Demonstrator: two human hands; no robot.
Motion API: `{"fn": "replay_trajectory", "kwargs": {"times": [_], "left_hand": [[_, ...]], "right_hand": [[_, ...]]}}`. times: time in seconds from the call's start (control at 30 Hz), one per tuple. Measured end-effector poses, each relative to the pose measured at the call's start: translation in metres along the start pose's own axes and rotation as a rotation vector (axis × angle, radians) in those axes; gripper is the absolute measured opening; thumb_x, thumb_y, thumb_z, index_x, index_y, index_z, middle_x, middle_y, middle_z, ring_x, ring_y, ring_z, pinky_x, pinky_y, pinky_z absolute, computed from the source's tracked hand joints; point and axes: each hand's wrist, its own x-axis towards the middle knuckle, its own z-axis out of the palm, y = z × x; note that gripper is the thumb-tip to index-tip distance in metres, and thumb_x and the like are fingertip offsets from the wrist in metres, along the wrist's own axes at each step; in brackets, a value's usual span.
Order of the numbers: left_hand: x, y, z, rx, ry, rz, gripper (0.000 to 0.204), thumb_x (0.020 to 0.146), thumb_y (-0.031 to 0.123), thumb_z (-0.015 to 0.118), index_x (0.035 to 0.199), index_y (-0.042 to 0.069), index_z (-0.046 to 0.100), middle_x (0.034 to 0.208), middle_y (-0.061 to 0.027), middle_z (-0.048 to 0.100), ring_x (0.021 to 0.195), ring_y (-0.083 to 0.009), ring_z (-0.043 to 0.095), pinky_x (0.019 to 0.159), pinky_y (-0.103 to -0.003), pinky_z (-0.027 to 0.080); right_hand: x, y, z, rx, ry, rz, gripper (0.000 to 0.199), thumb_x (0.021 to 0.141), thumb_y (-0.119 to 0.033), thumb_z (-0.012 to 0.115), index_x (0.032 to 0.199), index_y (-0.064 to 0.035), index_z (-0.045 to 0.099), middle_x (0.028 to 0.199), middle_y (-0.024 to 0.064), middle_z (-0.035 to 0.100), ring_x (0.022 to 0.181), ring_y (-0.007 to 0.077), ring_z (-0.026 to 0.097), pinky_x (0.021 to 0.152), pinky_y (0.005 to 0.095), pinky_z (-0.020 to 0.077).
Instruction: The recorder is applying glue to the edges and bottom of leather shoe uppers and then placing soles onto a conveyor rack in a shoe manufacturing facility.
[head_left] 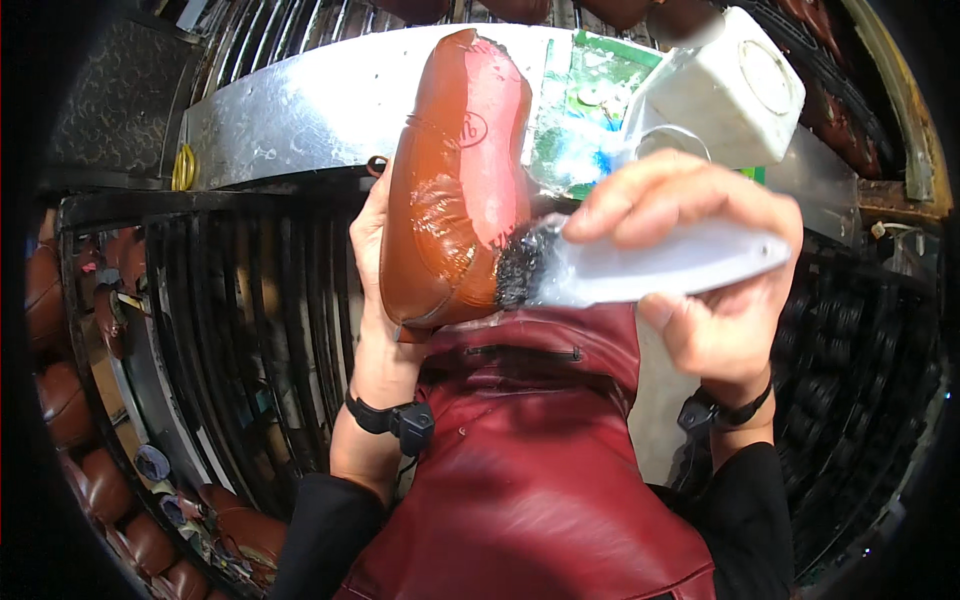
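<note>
A glossy brown leather shoe upper, stretched into a full foot shape, is held upright over my lap. Its bottom faces me and shows a long pink strip with a small circled mark. My left hand grips the shoe from its left side and from behind; part of the fingers is hidden by it. In my right hand is a brush with a broad white handle, pinched between thumb and fingers. The brush's black bristles touch the shoe's right edge near its lower end.
Beyond the shoe stands a metal bench with a green-and-white sheet on it. A white plastic container is tilted at its right. Black barred racks flank me; more brown shoes sit at far left. A dark red apron covers my lap.
</note>
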Motion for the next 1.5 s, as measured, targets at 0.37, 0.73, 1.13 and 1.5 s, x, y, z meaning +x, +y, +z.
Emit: {"fn": "replay_trajectory", "kwargs": {"times": [0.37,0.73,1.13,1.5], "left_hand": [[0.013,0.006,0.0,0.032,-0.107,0.055,0.04,0.111,0.021,0.051,0.141,-0.003,0.058,0.131,-0.015,0.069,0.108,-0.0265,0.074,0.095,-0.04,0.063],[0.175,0.17,0.017,1.033,0.207,0.932,0.029,0.083,0.008,0.084,0.109,-0.005,0.078,0.093,-0.006,0.077,0.085,-0.0102,0.067,0.08,-0.026,0.054],[0.337,0.224,0.022,1.825,0.748,0.488,0.103,0.086,0.064,0.065,0.158,-0.005,0.036,0.14,-0.0335,0.061,0.128,-0.0459,0.064,0.106,-0.059,0.05],[-0.166,0.128,-0.106,2.28,1.462,0.681,0.034,0.082,0.014,0.07,0.105,-0.012,0.071,0.132,-0.0291,0.064,0.132,-0.0416,0.055,0.116,-0.054,0.039]], "right_hand": [[0.048,0.082,-0.03,0.169,0.38,0.263,0.022,0.102,-0.017,0.069,0.099,0.0047,0.07,0.085,0.0138,0.074,0.062,0.0227,0.069,0.054,0.0344,0.0561],[0.009,0.084,0.021,0.601,0.926,0.412,0.023,0.109,-0.02,0.061,0.108,0.002,0.064,0.085,0.0161,0.074,0.064,0.0269,0.074,0.055,0.0372,0.0619],[0.014,0.062,0.022,0.4,0.999,0.448,0.023,0.109,-0.026,0.06,0.105,-0.0037,0.059,0.079,0.0131,0.072,0.055,0.0218,0.069,0.047,0.0333,0.0574],[-0.032,0.082,-0.018,0.301,0.777,0.472,0.036,0.111,-0.029,0.059,0.134,-0.0031,0.061,0.098,0.0093,0.065,0.075,0.0148,0.06,0.065,0.0244,0.0491]]}}
